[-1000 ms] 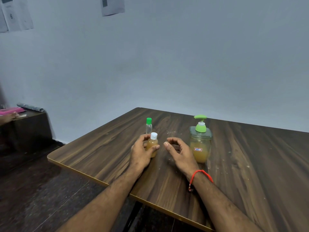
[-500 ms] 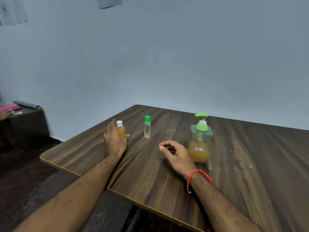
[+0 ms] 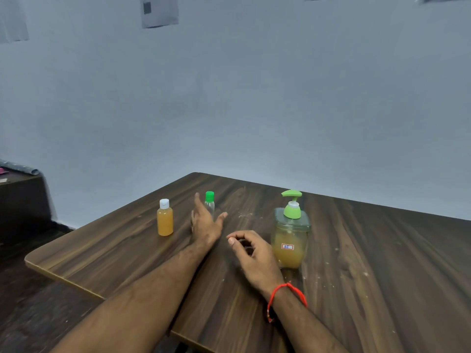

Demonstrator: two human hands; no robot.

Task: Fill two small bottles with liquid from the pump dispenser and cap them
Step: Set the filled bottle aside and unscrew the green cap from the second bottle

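Note:
A small white-capped bottle [image 3: 165, 217] full of orange liquid stands upright at the left of the wooden table [image 3: 369, 263]. A clear, green-capped small bottle [image 3: 209, 203] stands upright farther right. My left hand [image 3: 205, 221] reaches toward it with fingers apart, just in front of it, partly hiding its lower body. The pump dispenser [image 3: 290, 233], a clear jar with a green pump, holds orange liquid at the right. My right hand [image 3: 251, 250] rests beside the dispenser with fingers loosely curled around nothing.
The table's left edge and front corner [image 3: 33, 261] lie close to the filled bottle. A dark side cabinet [image 3: 20, 197] stands against the wall at far left. Small pale specks dot the tabletop right of the dispenser.
My left hand carried the filled bottle left, set it down and let go, then moved right toward the green-capped bottle. My right hand stayed beside the dispenser.

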